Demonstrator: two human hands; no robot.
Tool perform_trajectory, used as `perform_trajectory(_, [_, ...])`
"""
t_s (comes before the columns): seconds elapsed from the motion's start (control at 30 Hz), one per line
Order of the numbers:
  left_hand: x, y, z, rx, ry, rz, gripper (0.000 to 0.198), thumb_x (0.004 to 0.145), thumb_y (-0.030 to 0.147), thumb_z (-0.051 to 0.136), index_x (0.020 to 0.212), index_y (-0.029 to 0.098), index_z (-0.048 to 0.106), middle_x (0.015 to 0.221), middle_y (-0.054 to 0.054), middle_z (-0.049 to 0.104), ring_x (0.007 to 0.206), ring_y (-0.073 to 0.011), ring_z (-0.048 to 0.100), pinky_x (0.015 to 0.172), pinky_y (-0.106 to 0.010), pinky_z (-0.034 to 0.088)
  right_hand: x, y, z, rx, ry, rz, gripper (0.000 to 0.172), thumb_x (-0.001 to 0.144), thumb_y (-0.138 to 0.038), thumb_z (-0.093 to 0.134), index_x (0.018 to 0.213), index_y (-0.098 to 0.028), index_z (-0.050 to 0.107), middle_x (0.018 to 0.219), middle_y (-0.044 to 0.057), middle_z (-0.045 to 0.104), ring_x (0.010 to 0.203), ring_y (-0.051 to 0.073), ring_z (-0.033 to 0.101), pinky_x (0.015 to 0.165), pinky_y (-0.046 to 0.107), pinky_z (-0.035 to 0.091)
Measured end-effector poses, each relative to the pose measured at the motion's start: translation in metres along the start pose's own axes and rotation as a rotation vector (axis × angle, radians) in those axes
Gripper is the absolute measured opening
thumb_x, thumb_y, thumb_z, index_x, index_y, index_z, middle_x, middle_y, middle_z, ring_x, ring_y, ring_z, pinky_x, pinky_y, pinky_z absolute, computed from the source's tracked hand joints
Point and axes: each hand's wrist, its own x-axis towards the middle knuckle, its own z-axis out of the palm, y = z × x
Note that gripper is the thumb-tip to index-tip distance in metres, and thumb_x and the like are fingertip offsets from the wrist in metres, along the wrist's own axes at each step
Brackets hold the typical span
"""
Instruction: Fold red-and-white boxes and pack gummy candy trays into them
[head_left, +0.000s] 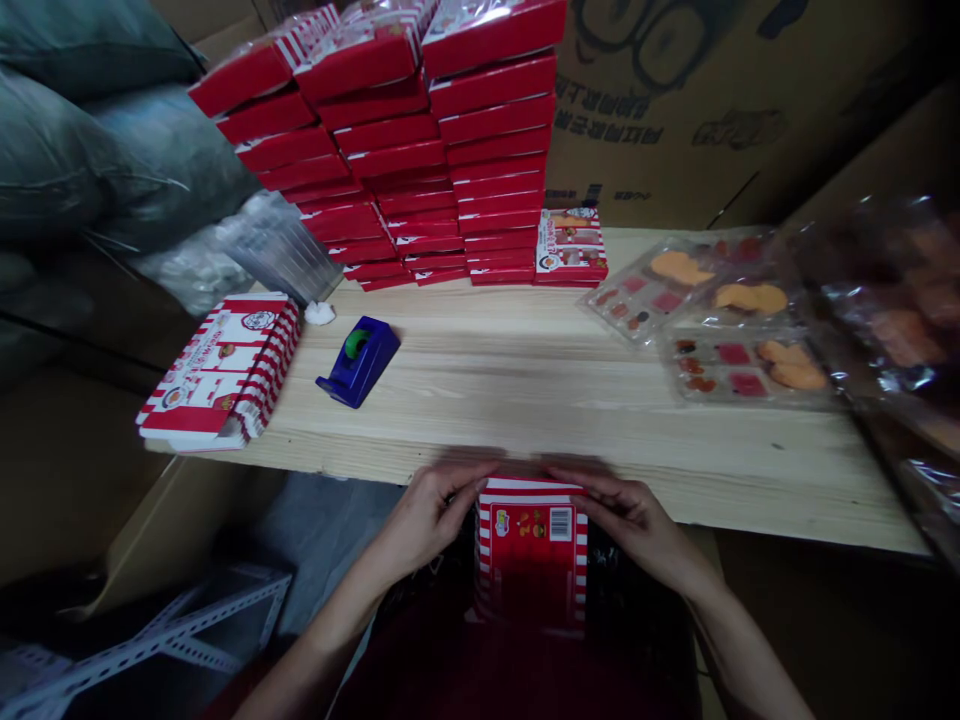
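A red cardboard box [534, 560] with white stripes along its edges and a barcode is at the table's front edge, close to my body. My left hand [439, 510] pinches its upper left corner between thumb and fingers. At the upper right corner, my right hand [634, 515] is closed on the same box in a similar way. The lower end of the box fades into shadow, and I cannot tell whether more cartons lie beneath it.
Beyond the hands stand a blue tape dispenser [361, 362], a pile of flat striped cartons [217, 365], tall stacks of red boxes [495, 150] and clear plastic trays of food-shaped pieces [750, 365]. A large brown carton [637, 120] stands behind the wooden table [487, 390].
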Motion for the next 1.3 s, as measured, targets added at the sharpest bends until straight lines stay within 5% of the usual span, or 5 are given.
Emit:
perform_trajectory(0.17, [-0.01, -0.001, 0.007, 0.121, 0.025, 0.082, 0.046, 0.101, 0.034, 0.063, 0.146, 0.03, 0.059, 0.145, -0.005, 0.066, 0.133, -0.0237, 0.063, 0.115, -0.045, 0.051, -0.005, 0.004, 0.001, -0.005, 0.025, -0.005, 0.038, 0.097, -0.046, 0.067, 0.134, -0.038, 0.07, 0.142, 0.003, 0.069, 0.137, 0.03, 0.06, 0.119, 0.056, 0.044])
perform_trajectory(0.43, [-0.016, -0.007, 0.02, 0.012, 0.148, 0.032, 0.037, 0.098, 0.034, 0.067, 0.135, 0.028, 0.07, 0.134, -0.005, 0.073, 0.125, -0.0241, 0.069, 0.11, -0.043, 0.055, -0.009, 0.005, 0.01, 0.032, 0.068, -0.014, 0.035, 0.095, -0.048, 0.069, 0.128, -0.037, 0.074, 0.135, 0.005, 0.073, 0.122, 0.03, 0.07, 0.108, 0.052, 0.055])
perform_trajectory(0.7, [-0.011, -0.002, 0.021, -0.005, 0.139, -0.006, 0.036, 0.099, 0.029, 0.064, 0.135, 0.027, 0.07, 0.133, -0.007, 0.073, 0.124, -0.0257, 0.069, 0.111, -0.047, 0.054, -0.011, 0.001, 0.008, -0.078, 0.079, -0.045, 0.035, 0.098, -0.046, 0.066, 0.133, -0.04, 0.071, 0.145, 0.002, 0.066, 0.14, 0.031, 0.057, 0.123, 0.059, 0.038])
perform_trajectory(0.8, [-0.005, -0.007, 0.022, -0.082, 0.129, -0.067, 0.038, 0.098, 0.031, 0.066, 0.136, 0.027, 0.07, 0.131, -0.007, 0.074, 0.118, -0.0262, 0.072, 0.105, -0.046, 0.058, -0.009, 0.006, 0.006, 0.067, 0.103, -0.014, 0.032, 0.092, -0.044, 0.075, 0.124, -0.039, 0.076, 0.135, 0.004, 0.073, 0.128, 0.031, 0.067, 0.116, 0.057, 0.048])
perform_trajectory(1.3, [0.017, 0.002, -0.017, -0.176, -0.01, -0.062, 0.034, 0.1, 0.033, 0.065, 0.133, 0.031, 0.071, 0.137, -0.005, 0.071, 0.125, -0.0249, 0.069, 0.107, -0.042, 0.056, 0.013, -0.01, 0.011, 0.224, 0.169, -0.06, 0.025, 0.082, -0.036, 0.085, 0.107, -0.035, 0.082, 0.121, 0.004, 0.08, 0.109, 0.027, 0.077, 0.099, 0.048, 0.063])
